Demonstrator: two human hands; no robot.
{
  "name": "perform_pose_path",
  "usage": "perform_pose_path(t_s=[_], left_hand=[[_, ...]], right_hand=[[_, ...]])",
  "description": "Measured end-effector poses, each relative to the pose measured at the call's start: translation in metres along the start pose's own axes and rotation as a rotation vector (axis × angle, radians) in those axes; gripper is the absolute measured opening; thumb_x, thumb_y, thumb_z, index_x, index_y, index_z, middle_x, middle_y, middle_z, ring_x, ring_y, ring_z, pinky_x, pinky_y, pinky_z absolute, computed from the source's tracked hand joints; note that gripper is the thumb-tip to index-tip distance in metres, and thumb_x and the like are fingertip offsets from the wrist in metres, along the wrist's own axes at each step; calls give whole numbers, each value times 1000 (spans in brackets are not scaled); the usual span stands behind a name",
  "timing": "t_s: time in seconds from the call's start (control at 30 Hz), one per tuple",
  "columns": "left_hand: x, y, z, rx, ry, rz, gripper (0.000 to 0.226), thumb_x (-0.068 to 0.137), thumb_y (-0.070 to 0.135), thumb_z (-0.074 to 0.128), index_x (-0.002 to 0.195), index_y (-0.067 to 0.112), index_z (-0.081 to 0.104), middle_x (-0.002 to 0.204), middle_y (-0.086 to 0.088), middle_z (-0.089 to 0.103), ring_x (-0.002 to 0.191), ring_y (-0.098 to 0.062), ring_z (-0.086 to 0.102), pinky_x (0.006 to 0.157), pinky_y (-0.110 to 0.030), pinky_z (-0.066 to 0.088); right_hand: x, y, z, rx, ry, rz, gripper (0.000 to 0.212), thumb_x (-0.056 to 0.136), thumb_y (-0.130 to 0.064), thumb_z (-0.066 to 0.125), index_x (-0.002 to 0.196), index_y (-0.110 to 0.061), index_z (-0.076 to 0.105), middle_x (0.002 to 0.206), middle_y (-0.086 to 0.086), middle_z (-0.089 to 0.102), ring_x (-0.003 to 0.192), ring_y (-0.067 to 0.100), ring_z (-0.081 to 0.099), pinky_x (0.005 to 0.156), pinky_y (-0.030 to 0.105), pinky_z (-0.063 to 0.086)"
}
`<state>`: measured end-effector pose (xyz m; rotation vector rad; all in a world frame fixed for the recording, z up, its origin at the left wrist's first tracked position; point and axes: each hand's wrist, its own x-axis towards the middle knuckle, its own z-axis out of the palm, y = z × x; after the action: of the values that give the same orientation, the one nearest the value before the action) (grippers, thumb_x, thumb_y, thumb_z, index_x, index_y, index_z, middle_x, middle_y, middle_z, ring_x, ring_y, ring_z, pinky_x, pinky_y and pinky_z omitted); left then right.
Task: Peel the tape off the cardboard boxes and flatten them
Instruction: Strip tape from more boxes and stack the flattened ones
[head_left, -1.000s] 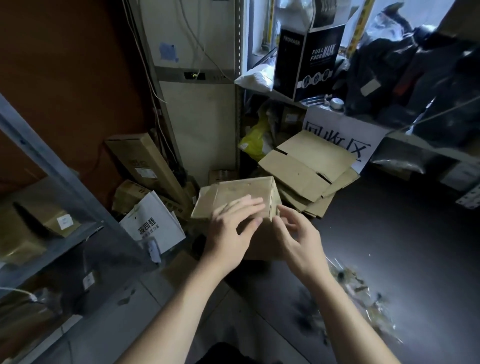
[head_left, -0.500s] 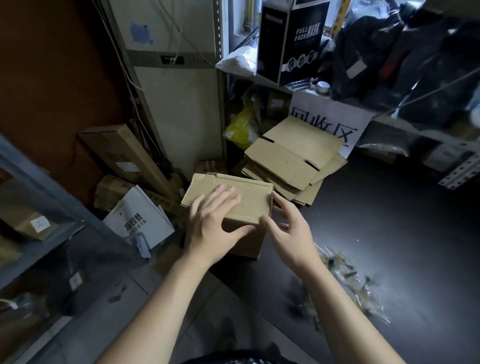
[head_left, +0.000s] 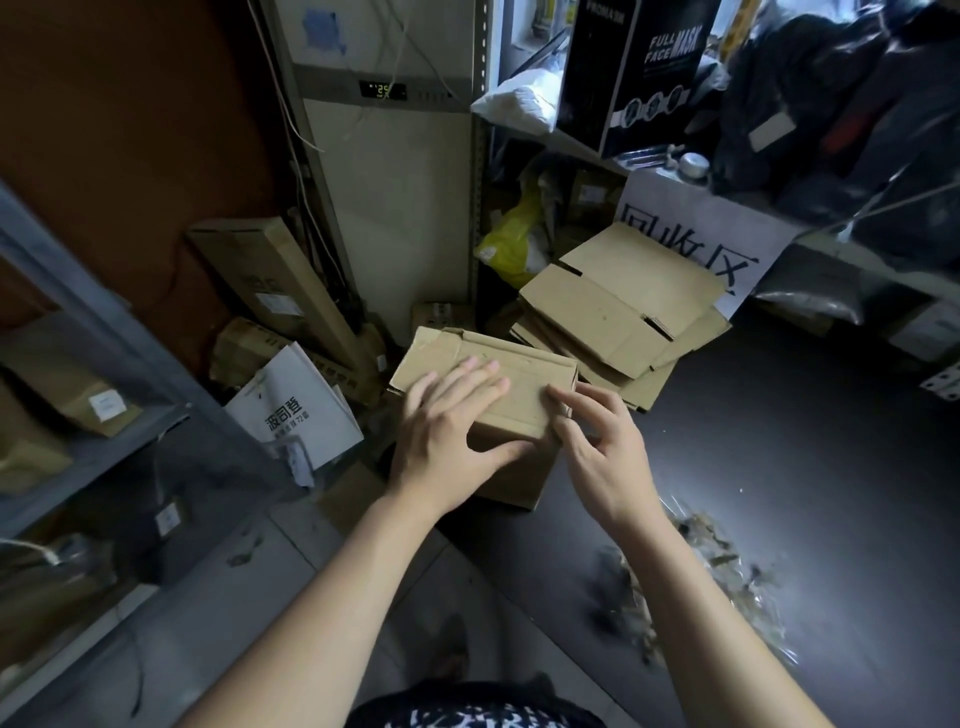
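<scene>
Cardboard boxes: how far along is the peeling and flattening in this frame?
Done: a stack of flattened boxes lies behind, and what looks like peeled tape scraps litters the floor at right. In hand: the left hand presses on top of one box, and the right hand touches its right edge; it is not yet flat. Left: at least the long box leaning at the wall looks unflattened.

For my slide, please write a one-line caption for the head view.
Left hand presses flat on a cardboard box, right hand at its right edge; flattened boxes lie stacked behind.
</scene>
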<state>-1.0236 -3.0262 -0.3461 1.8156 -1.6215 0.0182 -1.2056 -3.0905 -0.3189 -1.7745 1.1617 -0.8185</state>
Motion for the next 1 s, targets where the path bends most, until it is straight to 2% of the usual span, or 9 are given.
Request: perform_pose_path(t_s=[0.13, 0.2, 0.3, 0.43, 0.6, 0.7, 0.8, 0.93, 1.0], left_hand=[[-1, -2, 2, 85, -13, 14, 71, 84, 76, 56, 134, 26, 63, 152, 8, 51, 147, -12, 37, 119, -43, 20], [-2, -2, 4, 107, 18, 14, 70, 85, 76, 54, 132, 25, 64, 150, 7, 53, 145, -14, 40, 117, -44, 22], [-1, -1, 5, 111, 71, -5, 66, 87, 72, 55, 129, 23, 66, 148, 4, 56, 143, -17, 44, 116, -45, 24], [8, 5, 1, 101, 69, -42, 64, 88, 71, 52, 126, 22, 69, 145, 4, 59, 141, -17, 47, 113, -41, 25], [18, 8, -11, 49, 74, -116, 68, 84, 79, 48, 126, 29, 69, 146, 6, 57, 141, -16, 44, 111, -35, 21], [22, 21, -21, -65, 97, -127, 58, 82, 72, 60, 125, 35, 68, 142, 11, 57, 136, -14, 48, 114, -44, 31], [25, 34, -23, -101, 113, -119, 47, 81, 53, 71, 123, 34, 69, 131, 15, 61, 125, -10, 54, 106, -48, 40], [23, 21, -15, -80, 161, -99, 37, 83, 33, 78, 119, 28, 72, 124, 15, 65, 117, -12, 61, 93, -51, 48], [22, 17, -15, -71, 172, -125, 38, 81, 26, 83, 118, 28, 73, 124, 16, 66, 117, -11, 61, 91, -50, 48]], right_hand=[[-11, 18, 1, 260, -21, 115, 59, 86, -33, 62, 145, -29, 55, 140, -12, 62, 129, 6, 58, 109, 39, 49], [-16, 31, 1, 241, -115, 169, 75, 76, -42, 63, 149, -33, 50, 144, -16, 58, 133, 4, 54, 113, 41, 46], [-21, 42, 7, 162, -241, 200, 80, 80, -34, 76, 151, -46, 41, 142, -30, 53, 133, -13, 45, 107, 21, 41], [-16, 48, 23, 197, -192, 231, 83, 91, -22, 78, 157, -47, 33, 144, -17, 59, 132, 0, 55, 115, 35, 43], [-11, 39, 23, 232, -93, 166, 68, 93, -28, 76, 145, -59, 44, 131, -22, 65, 120, -3, 61, 108, 35, 51], [-2, 27, 17, 227, 10, 75, 43, 100, -25, 67, 138, -44, 60, 129, -15, 65, 119, -3, 60, 108, 33, 49], [9, 15, 12, 240, 42, -9, 29, 104, -17, 61, 129, -27, 72, 123, -16, 70, 118, 0, 63, 106, 35, 51], [8, 29, 17, 258, 6, 104, 30, 100, -42, 65, 129, -35, 70, 128, -16, 68, 121, 1, 61, 108, 36, 50], [3, 38, 21, 237, -25, 221, 52, 90, -67, 63, 135, -41, 60, 138, -13, 62, 128, 4, 56, 113, 38, 46]])
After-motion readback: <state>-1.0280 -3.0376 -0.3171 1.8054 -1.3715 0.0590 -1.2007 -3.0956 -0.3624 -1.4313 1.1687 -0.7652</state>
